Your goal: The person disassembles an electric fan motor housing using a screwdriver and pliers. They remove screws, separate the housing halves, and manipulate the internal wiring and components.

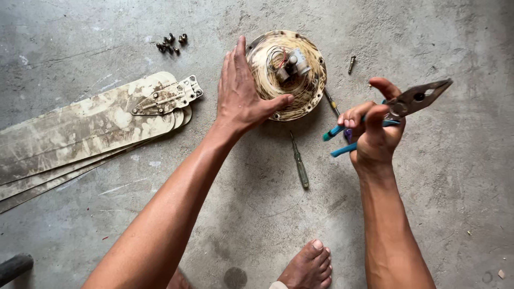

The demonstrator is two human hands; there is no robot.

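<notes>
While the head camera looks straight down at a grey concrete floor (444, 203), the left hand (241, 93) lies flat and open against the left side of a round fan motor housing (308, 91), with the thumb pressed on its lower rim; it steadies the housing and clasps nothing. The right hand (375, 134) is clenched around the blue handles of a pair of pliers (412, 100), held in the air to the right of the housing, and the metal nose of the pliers stands a little apart.

The housing rests on the floor near the top centre, and inside it I can see copper windings with a small capacitor and thin wires (292, 61). In my judgement the pliers could scratch the windings or tear a wire if they enter at a slant. The loose screws (171, 44) at the upper left and a single bolt (352, 64) could roll away if a hand sweeps them. Two screwdrivers (300, 163) lie just below the housing, near the wrist.

The stacked dirty fan blades (80, 134) close the left side. A bare foot (308, 265) is at the bottom edge. On the right the floor offers open room.
</notes>
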